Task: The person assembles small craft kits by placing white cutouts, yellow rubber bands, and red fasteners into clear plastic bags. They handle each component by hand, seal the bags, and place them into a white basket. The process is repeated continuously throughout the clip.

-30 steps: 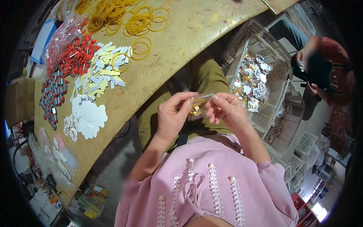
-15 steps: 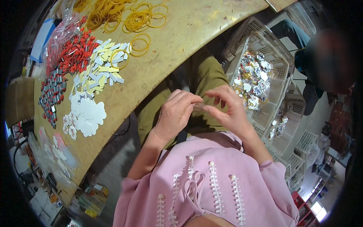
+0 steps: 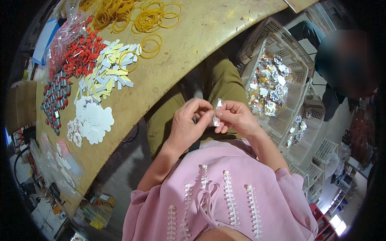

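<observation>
Above my lap, my right hand (image 3: 238,117) pinches a small, shiny clear plastic bag (image 3: 217,111) between thumb and fingers. It stands roughly upright, as a narrow folded strip. From the other side, my left hand (image 3: 188,122) is closed, its thumb and bent forefinger meeting at the bag's edge. Whether anything lies inside the bag cannot be made out. On the table to my left are white flower-shaped cards (image 3: 94,122), a pile of white and yellow strips (image 3: 107,72), small red-tipped pieces (image 3: 84,52) and grey pieces with red ends (image 3: 57,94).
Yellow rubber bands (image 3: 148,20) lie on the wooden table (image 3: 181,44), whose curved edge runs along my left. Clear bags (image 3: 56,164) lie near its corner. At my right, a plastic crate (image 3: 295,76) holds many shiny filled packets (image 3: 269,86). Another person (image 3: 341,64) is beyond it.
The clear plastic bag has turned more upright and catches the light. My right hand has closed in on it, and my left fingers have curled and shifted down along its edge.
</observation>
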The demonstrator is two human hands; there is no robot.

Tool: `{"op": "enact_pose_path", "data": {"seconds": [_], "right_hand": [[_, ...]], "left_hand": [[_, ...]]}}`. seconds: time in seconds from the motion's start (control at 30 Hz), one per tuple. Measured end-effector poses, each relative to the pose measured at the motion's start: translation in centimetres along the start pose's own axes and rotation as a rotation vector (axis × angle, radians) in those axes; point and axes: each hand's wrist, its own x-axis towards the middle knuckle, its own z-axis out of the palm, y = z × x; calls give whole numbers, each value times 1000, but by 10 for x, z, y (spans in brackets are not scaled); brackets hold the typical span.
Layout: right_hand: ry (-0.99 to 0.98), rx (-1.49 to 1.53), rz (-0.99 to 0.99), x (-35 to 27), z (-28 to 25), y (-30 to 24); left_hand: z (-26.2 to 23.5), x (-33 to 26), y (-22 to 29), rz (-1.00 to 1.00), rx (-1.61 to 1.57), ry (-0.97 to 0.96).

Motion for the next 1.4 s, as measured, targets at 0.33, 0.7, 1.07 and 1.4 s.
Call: {"op": "enact_pose_path", "data": {"seconds": [0.33,0.7,1.07,1.4], "right_hand": [[55,-27,-174,8,8,22],[192,-265,-472,17,16,40],[186,-65,4,9,7,18],[149,-80,-178,14,5,33]], "left_hand": [[-3,-3,0,-241,-192,-147],[-2,-5,-9,-115,-31,-100],[-3,-7,-19,341,366,-6],[1,-9,-16,-112,-62,-51]]}}
